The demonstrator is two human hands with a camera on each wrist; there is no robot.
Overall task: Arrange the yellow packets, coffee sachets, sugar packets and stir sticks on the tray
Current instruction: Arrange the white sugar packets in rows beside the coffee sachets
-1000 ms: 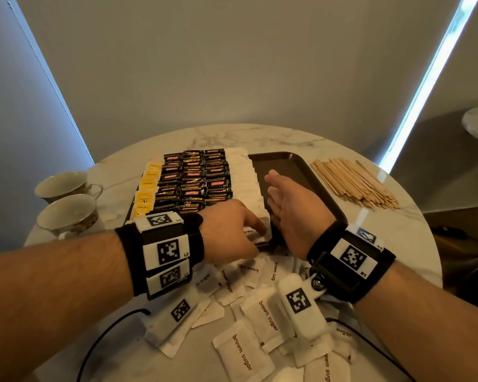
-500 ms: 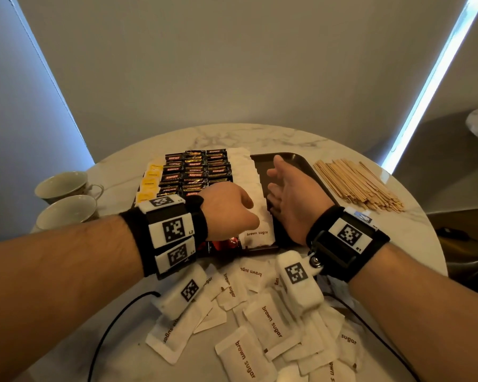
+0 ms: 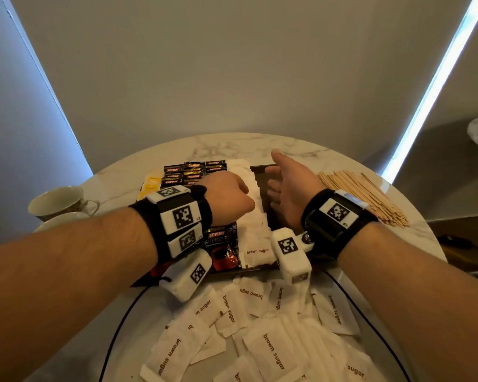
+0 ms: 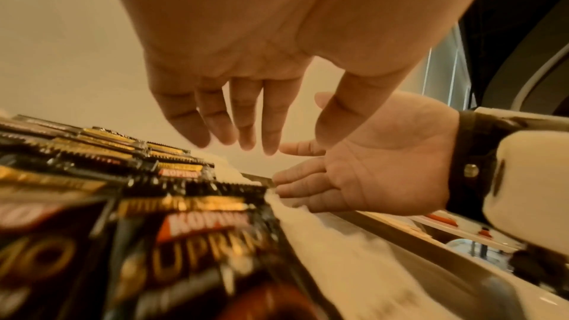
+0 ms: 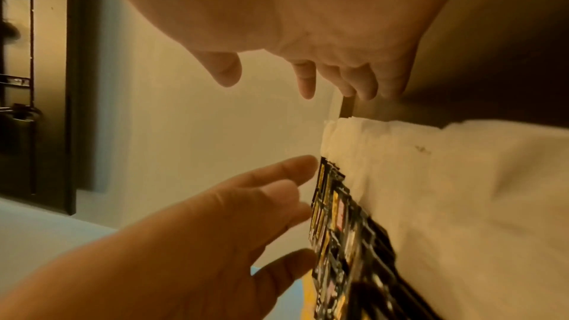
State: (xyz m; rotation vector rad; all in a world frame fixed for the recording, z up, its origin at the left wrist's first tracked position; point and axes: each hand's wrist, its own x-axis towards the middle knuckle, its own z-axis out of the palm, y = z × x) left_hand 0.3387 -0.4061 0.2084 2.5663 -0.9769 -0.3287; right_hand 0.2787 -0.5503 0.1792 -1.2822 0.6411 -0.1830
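Both hands hover over the tray (image 3: pixel 255 170), empty, a gap between them. L hand (image 3: pixel 226 199) sits above the coffee sachets (image 3: pixel 193 172) and the sugar row (image 3: pixel 253 216); fingers hang loose & slightly bent, thumb apart — nothing held, per the left wrist view. R hand (image 3: pixel 290 188) is over the tray's bare right part, palm facing left, fingers straight, thumb up. It holds nothing either.

On the tray, left to right: yellow packets (image 3: pixel 149 184) at the left edge, sachets in rows in the middle, then one overlapping row of white sugar packets running far edge to near edge. Right part of the tray is bare dark surface. Nearest sachet (image 3: pixel 224 249) lies at the tray's near edge, next to a "brown sugar" packet (image 3: pixel 257 250).

More sugar packets (image 3: pixel 260 334) lie loose & jumbled on the table (image 3: pixel 232 146) at its near edge, just off the tray. Stir sticks (image 3: pixel 362 197) are heaped on the table near its right edge, beside the tray, not on it. Two cups (image 3: pixel 60 201) stand at the table's left edge. A black cable (image 3: pixel 116 332) curves across the near table.
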